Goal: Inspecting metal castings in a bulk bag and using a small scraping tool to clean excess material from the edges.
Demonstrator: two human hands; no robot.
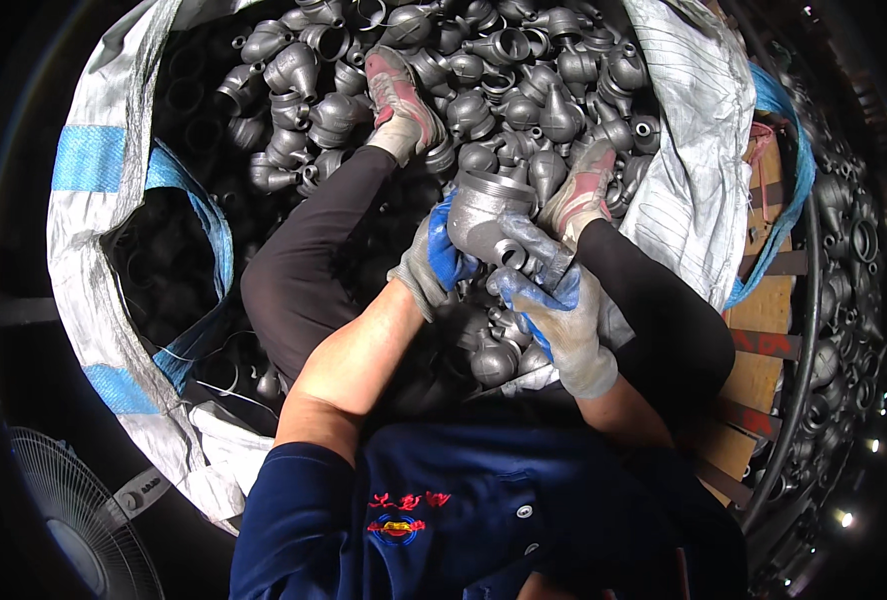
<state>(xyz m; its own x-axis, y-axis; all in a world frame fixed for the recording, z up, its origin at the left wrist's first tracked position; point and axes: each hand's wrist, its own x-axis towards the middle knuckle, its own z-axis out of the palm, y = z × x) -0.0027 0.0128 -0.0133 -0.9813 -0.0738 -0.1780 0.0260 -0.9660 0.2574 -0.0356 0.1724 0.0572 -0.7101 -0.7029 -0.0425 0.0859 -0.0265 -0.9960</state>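
Note:
Between my hands, above my lap, is a grey metal casting [485, 222] with a wide threaded round mouth at its top and a smaller round port lower down. My left hand [437, 257], in a grey glove with a blue coated palm, is closed around its left side. My right hand [560, 315], gloved the same way, has its fingers bent against the casting's lower right side, by the small port. The glove hides part of that side. Under and beyond my hands lie many similar bulb-shaped castings [468, 115], heaped loosely in a large white woven bag.
The bag's white wall [98, 255] rises on the left, with a blue strap loop [208, 225] hanging inside. My pink-and-grey shoes [398, 95] rest on the heap. A fan [78, 520] stands at lower left. Wooden boards [763, 290] and more castings [838, 300] lie to the right.

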